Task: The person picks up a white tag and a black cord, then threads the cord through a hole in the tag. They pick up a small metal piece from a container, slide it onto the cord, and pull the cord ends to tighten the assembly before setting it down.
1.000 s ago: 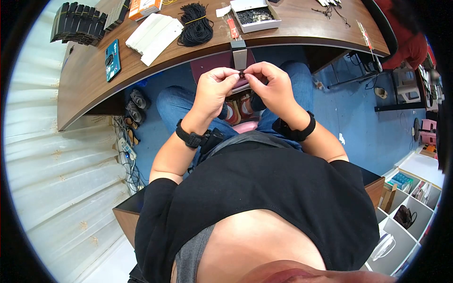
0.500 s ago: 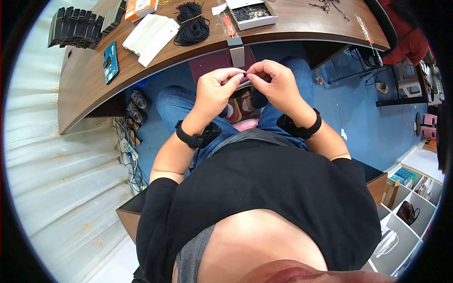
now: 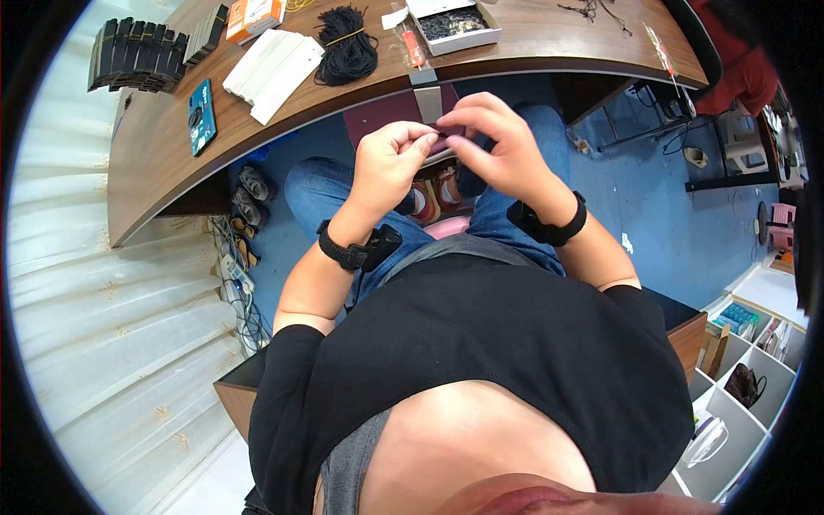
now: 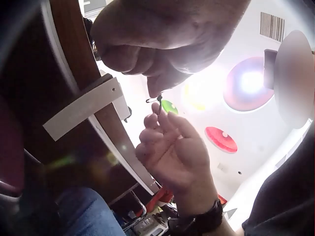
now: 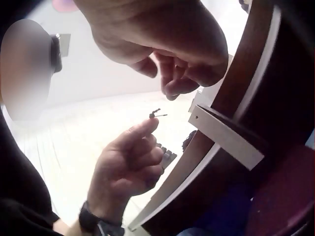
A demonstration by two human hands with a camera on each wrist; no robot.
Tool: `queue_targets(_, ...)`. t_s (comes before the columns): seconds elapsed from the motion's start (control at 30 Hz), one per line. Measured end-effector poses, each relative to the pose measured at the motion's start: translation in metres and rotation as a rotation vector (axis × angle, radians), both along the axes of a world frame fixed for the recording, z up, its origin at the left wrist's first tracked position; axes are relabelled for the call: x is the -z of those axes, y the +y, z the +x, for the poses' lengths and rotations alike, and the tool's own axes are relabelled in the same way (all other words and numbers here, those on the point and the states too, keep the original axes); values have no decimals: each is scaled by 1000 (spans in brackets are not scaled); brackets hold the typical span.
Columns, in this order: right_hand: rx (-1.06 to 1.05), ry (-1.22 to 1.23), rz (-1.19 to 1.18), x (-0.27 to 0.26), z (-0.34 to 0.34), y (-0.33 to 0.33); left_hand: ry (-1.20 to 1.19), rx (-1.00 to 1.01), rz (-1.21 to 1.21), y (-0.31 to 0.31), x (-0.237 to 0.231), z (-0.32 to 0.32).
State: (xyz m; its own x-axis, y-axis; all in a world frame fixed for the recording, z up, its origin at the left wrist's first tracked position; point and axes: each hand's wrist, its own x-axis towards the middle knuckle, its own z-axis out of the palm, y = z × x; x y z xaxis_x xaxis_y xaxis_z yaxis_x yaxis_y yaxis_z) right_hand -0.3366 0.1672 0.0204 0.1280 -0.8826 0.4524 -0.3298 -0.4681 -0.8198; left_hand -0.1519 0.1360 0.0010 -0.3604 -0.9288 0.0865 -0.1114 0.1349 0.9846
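Above the lap, my left hand (image 3: 388, 161) pinches a small black piece (image 5: 152, 116) between thumb and forefinger. Two thin ends stick out of the piece in the right wrist view; its exact kind is too small to make out. My right hand (image 3: 505, 153) is just to the right, its thumb and fingers spread apart with nothing gripped. In the left wrist view the right fingertips are close below the piece. Both wrists wear black straps with cameras.
A pale strip with a hole (image 5: 229, 140) juts from the desk's front edge, just beyond the hands. On the desk (image 3: 532, 39) are a white box of small black parts (image 3: 470, 40), a black cord bundle (image 3: 348, 51), white strips (image 3: 276, 73) and a red-handled tool (image 3: 414, 50).
The right thumb and fingers, earlier pinched together at the left fingertips, have spread and drawn slightly away. The left hand keeps its pinch in nearly the same place.
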Motion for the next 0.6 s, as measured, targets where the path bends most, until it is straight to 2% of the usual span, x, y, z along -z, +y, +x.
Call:
queue_targets(0.17, 47, 295, -324, 7, 2, -10, 177, 88, 259, -1, -5, 3)
queue_targets(0.27, 47, 281, -321, 5, 0, -8, 191, 117, 340, -1, -12, 5)
queue_targets(0.37, 18, 94, -139, 6, 2, -4, 244, 132, 358, -2, -12, 7)
queue_targets(0.47, 16, 6, -70, -3, 5, -1, 240, 126, 351, -4, -11, 8)
queue_targets(0.57, 60, 223, -312, -1, 6, -6, 235, 144, 339, -4, -10, 7)
queue_targets(0.6, 44, 243, -306, 1, 6, -7, 240, 156, 336, -4, -9, 7)
